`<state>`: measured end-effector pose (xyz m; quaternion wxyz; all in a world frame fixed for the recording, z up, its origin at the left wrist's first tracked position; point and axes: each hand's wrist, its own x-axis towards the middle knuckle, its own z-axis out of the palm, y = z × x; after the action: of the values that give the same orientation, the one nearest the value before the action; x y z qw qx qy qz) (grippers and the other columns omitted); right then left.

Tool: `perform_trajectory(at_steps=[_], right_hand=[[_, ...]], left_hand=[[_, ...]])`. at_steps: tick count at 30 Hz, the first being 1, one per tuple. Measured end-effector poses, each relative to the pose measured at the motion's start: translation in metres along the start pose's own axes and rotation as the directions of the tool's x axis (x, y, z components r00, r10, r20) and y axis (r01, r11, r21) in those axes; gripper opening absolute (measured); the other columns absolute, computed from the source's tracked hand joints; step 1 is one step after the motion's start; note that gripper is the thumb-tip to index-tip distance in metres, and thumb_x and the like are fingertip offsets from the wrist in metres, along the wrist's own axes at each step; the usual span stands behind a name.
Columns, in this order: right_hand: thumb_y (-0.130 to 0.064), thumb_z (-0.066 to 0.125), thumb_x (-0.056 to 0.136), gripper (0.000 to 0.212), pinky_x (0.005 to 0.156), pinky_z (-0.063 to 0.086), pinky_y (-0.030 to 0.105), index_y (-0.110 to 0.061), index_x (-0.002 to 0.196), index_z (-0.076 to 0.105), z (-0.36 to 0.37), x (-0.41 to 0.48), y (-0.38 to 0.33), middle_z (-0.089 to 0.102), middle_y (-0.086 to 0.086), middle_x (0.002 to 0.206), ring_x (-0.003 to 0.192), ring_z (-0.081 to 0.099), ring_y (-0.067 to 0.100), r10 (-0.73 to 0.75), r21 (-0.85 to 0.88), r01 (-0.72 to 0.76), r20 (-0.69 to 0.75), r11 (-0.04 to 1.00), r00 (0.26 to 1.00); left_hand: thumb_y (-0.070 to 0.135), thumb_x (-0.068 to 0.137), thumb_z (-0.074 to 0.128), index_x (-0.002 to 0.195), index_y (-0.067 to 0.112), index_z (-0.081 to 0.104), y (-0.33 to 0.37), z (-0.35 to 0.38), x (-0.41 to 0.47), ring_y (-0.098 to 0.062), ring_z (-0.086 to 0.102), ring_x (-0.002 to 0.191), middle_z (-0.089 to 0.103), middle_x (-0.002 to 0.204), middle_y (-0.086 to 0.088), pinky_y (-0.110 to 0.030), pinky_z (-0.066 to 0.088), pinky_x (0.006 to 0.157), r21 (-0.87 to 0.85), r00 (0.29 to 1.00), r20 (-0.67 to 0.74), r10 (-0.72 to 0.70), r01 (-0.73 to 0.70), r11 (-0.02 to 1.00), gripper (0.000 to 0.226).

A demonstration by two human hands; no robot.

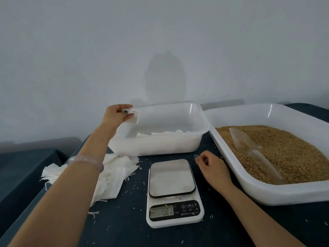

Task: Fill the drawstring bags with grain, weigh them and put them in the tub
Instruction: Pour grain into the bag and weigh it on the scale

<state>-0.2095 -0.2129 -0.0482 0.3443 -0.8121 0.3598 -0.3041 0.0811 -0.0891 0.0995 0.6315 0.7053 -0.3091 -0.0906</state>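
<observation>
The left hand [118, 114] pinches a small white drawstring bag [133, 117] between thumb and fingers, held over the near-left corner of the tub [203, 122]. The right hand [211, 164] rests on the bench [124, 220], loosely curled and holding nothing, between the scale [171, 177] and the grain tray [267, 193].

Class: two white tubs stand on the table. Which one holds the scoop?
The wide tub on the right: the clear scoop lies on its brown grain. The other tub holds white bags.
</observation>
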Motion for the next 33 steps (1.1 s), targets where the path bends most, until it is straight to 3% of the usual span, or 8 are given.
perform_trajectory(at_steps=[3,6,8,13,19,25,28,33], right_hand=[[-0.042,0.055,0.096,0.027,0.05,0.029,0.019,-0.027,0.075,0.05,0.001,0.0,0.001,0.051,-0.007,0.06,0.051,0.046,0.005,-0.006,-0.012,0.006,-0.002,1.0,1.0],[-0.043,0.055,0.096,0.027,0.05,0.029,0.019,-0.028,0.074,0.05,0.002,0.001,0.001,0.051,-0.007,0.059,0.049,0.048,0.004,-0.007,-0.029,0.007,-0.004,1.0,1.0],[-0.044,0.055,0.095,0.027,0.049,0.031,0.02,-0.029,0.074,0.05,0.003,0.001,0.002,0.053,-0.006,0.058,0.05,0.051,0.0,-0.006,-0.034,0.006,-0.006,0.999,1.0],[-0.042,0.057,0.094,0.025,0.05,0.033,0.021,-0.03,0.073,0.051,0.004,0.002,0.004,0.055,-0.006,0.058,0.051,0.052,0.0,-0.009,-0.04,0.008,-0.013,0.999,1.0],[-0.044,0.056,0.094,0.026,0.049,0.032,0.022,-0.029,0.073,0.051,0.004,0.003,0.004,0.055,-0.007,0.058,0.051,0.052,-0.001,-0.012,-0.033,0.011,-0.009,0.999,1.0],[-0.041,0.057,0.094,0.025,0.05,0.033,0.023,-0.029,0.073,0.051,0.004,0.002,0.003,0.055,-0.007,0.059,0.05,0.05,0.005,-0.012,-0.043,0.012,-0.011,0.999,1.0],[-0.04,0.058,0.094,0.025,0.049,0.031,0.021,-0.029,0.073,0.052,0.003,0.001,0.002,0.054,-0.008,0.058,0.053,0.052,0.001,-0.026,-0.037,0.025,-0.018,0.999,1.0],[-0.041,0.058,0.094,0.026,0.049,0.03,0.02,-0.029,0.072,0.051,0.003,0.0,0.001,0.053,-0.008,0.058,0.054,0.053,-0.003,-0.035,-0.04,0.035,-0.013,0.999,0.999]], left_hand=[[-0.003,0.097,0.052,0.117,-0.004,0.066,-0.03,-0.012,0.011,-0.019,0.063,0.081,0.065,0.094,-0.009,-0.019,0.055,0.074,0.241,0.985,0.034,-0.168,0.155,0.958,0.024],[0.024,0.1,0.053,0.11,0.008,0.073,-0.051,-0.027,0.01,-0.02,0.054,0.087,0.064,0.098,-0.004,-0.028,0.041,0.077,0.781,0.959,0.148,-0.241,0.036,0.623,0.027],[0.039,0.104,0.042,0.108,0.019,0.074,-0.051,-0.032,0.005,-0.02,0.051,0.092,0.063,0.11,-0.005,-0.029,0.037,0.077,0.882,0.956,0.147,-0.254,-0.011,0.471,0.038],[0.045,0.106,0.026,0.11,0.028,0.069,-0.044,-0.035,-0.009,-0.027,0.053,0.111,0.063,0.123,-0.005,-0.035,0.039,0.085,0.938,0.956,0.185,-0.228,-0.103,0.33,0.047],[0.042,0.098,0.049,0.101,0.023,0.066,-0.009,-0.029,-0.059,-0.025,0.059,0.093,0.063,0.102,-0.003,-0.03,0.038,0.068,0.982,0.982,0.07,0.173,-0.098,0.16,0.025],[0.057,0.09,0.055,0.082,0.026,0.063,-0.012,-0.016,-0.13,-0.009,0.061,0.091,0.064,0.083,0.013,-0.026,0.038,0.069,0.93,0.903,0.128,-0.41,-0.253,-0.267,0.033],[0.044,0.096,0.051,0.123,0.02,0.055,-0.04,-0.002,-0.146,-0.016,0.059,0.111,0.058,0.121,0.004,-0.026,0.04,0.075,0.931,0.896,0.077,-0.438,-0.222,-0.289,0.036],[0.016,0.094,0.054,0.126,0.018,0.057,-0.051,0.0,-0.149,-0.017,0.058,0.115,0.056,0.126,0.001,-0.023,0.039,0.076,0.919,0.91,0.036,-0.414,-0.193,-0.345,0.032]])
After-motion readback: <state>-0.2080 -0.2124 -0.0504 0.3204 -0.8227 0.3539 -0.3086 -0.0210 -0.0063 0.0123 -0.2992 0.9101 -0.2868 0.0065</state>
